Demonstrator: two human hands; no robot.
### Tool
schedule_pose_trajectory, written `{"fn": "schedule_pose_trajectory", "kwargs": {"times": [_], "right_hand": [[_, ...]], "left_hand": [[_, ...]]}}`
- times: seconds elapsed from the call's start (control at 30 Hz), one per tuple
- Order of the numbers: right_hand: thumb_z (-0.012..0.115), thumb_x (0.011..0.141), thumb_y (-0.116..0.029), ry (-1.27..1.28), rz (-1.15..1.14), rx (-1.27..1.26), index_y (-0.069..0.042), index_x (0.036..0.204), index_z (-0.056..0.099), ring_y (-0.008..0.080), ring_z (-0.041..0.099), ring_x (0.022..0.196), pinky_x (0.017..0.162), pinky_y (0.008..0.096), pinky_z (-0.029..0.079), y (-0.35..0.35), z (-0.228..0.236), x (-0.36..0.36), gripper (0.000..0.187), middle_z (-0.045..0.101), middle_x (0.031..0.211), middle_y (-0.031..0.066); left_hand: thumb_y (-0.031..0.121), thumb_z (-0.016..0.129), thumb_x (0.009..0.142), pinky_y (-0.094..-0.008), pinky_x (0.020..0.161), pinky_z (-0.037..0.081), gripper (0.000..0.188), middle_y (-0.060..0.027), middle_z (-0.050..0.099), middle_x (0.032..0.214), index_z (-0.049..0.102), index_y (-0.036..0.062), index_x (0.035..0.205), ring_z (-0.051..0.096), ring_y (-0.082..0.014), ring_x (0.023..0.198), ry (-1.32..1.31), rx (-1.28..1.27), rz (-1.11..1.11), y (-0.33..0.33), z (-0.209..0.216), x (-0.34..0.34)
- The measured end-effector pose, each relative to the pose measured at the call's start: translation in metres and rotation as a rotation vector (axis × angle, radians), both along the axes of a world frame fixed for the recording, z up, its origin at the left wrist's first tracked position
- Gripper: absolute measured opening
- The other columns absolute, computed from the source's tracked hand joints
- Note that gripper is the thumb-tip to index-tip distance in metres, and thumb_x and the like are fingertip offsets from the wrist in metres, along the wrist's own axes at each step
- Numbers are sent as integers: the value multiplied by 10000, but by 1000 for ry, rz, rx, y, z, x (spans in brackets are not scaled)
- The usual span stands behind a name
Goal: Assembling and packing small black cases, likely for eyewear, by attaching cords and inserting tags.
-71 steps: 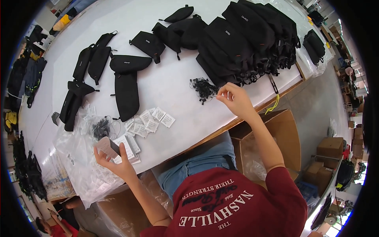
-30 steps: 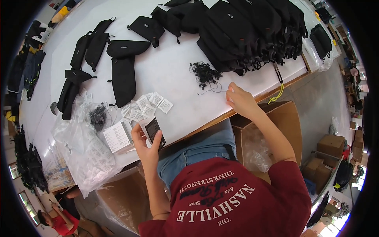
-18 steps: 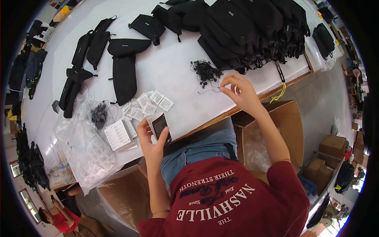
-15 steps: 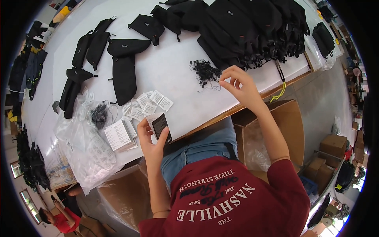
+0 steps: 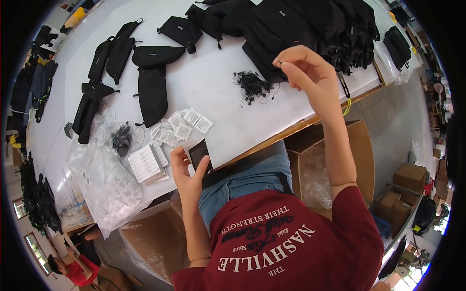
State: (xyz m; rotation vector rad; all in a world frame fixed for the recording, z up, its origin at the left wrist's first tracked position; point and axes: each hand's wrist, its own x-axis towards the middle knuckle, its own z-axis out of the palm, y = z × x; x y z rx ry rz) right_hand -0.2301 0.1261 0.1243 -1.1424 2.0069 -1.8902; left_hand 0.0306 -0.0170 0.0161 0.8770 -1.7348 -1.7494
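My left hand (image 5: 188, 169) is closed on a black card hang tag (image 5: 199, 154), held upright near the table's front edge. My right hand (image 5: 308, 72) is raised in a pinch beside the large heap of black bags. A tiny dark bit shows at its fingertips, seemingly the end of a black tag string (image 5: 280, 63); most of it cannot be made out. Just left of and below that hand lies a tangled pile of black tag strings (image 5: 253, 86). Near my left hand are a stack of white printed cards (image 5: 144, 164) and several loose white paper labels (image 5: 182, 127).
Black bags are heaped (image 5: 301, 34) at the back right, and more bags (image 5: 153, 92) lie across the left. A clear plastic bag (image 5: 104, 179) and a second black string bundle (image 5: 122, 138) sit at the left. Below the table edge stands an open cardboard box (image 5: 357, 160).
My right hand has risen up and to the right, away from the string pile, with its fingers still pinched. My left hand keeps the hang tag in nearly the same place.
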Motion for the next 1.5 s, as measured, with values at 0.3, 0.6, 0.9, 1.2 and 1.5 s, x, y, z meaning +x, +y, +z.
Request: {"fn": "schedule_pose_trajectory", "kwargs": {"times": [0.3, 0.6, 0.9, 1.2, 1.5], "right_hand": [[638, 839, -79, -60, 309, 356, -45, 866, 593, 108, 471, 560, 512, 255, 397, -3, -30, 92, 63, 539, 685, 30], [650, 813, -55, 25, 241, 330, -40, 831, 585, 127, 428, 529, 490, 257, 366, -9, -46, 106, 69, 486, 669, 38], [684, 804, -28, -175, 182, 256, -40, 873, 625, 59, 412, 542, 482, 207, 332, -3, -56, 109, 92, 493, 661, -5], [706, 802, -42, -295, 424, 260, -49, 834, 650, 43, 474, 584, 519, 198, 358, 6, -61, 103, 64, 577, 682, -15], [667, 868, -109, -507, 534, 250, -48, 883, 623, 34, 462, 619, 555, 194, 365, 3, -70, 107, 77, 556, 696, -28]], "left_hand": [[-43, 690, 793, -208, 746, 425, 242, -19, 553, 888, 549, 14, 982, 521, -85, 807, 128, -13, 6, 24, 26, -16], [-72, 697, 761, -229, 698, 437, 174, -57, 591, 869, 612, -1, 895, 552, -125, 762, 154, -211, -11, 33, 32, -17], [-129, 687, 736, -235, 727, 440, 174, -82, 589, 900, 621, -29, 862, 552, -120, 801, 142, -385, -137, 30, 36, -15], [86, 557, 939, -214, 744, 452, 126, -57, 611, 936, 612, -23, 973, 586, -103, 809, 302, 381, -374, 24, 28, -9], [58, 554, 936, -194, 649, 421, 48, -3, 567, 834, 553, 11, 942, 527, -53, 725, 112, 151, -357, 22, 29, -7]]}}
